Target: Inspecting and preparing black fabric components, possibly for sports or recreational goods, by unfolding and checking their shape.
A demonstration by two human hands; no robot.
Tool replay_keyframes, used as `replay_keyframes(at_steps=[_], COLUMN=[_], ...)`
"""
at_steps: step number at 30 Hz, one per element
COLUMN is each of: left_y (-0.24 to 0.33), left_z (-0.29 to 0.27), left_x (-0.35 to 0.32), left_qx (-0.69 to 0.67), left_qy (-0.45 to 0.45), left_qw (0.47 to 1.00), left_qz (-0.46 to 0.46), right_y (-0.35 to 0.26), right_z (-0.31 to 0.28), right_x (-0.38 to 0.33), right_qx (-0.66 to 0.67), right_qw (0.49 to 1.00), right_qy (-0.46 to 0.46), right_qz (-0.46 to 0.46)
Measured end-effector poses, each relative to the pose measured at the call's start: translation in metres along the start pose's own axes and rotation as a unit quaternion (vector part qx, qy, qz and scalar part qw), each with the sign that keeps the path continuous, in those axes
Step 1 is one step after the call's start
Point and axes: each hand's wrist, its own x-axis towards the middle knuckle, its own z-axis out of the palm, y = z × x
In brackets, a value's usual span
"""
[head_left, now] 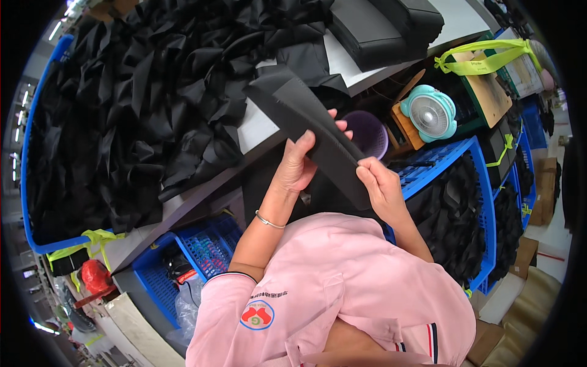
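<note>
A folded piece of black fabric with a stitched edge is held up in front of me, over the table's near edge. My left hand grips its middle, thumb on top and fingertips showing past the far side. At the lower right end, my right hand pinches the fabric's edge between thumb and fingers. Just beyond lies a big heap of loose black fabric pieces on the table. Neat stacks of folded black pieces stand at the table's far side.
A small turquoise fan stands at the right beside a purple bin. Blue baskets full of black fabric are at my right. Another blue basket sits below the table at left, near a red bundle.
</note>
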Motion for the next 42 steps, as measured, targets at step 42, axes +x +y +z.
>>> replay_keyframes(at_steps=[42], left_y=[-0.002], left_z=[-0.005], left_x=[0.028], left_qx=[0.711], left_qy=[-0.153], left_qw=[0.611], left_qz=[0.312], right_y=[0.068], right_z=[0.051], right_x=[0.092], right_qx=[-0.291], right_qw=[0.953], right_qy=[0.054], right_qz=[-0.067])
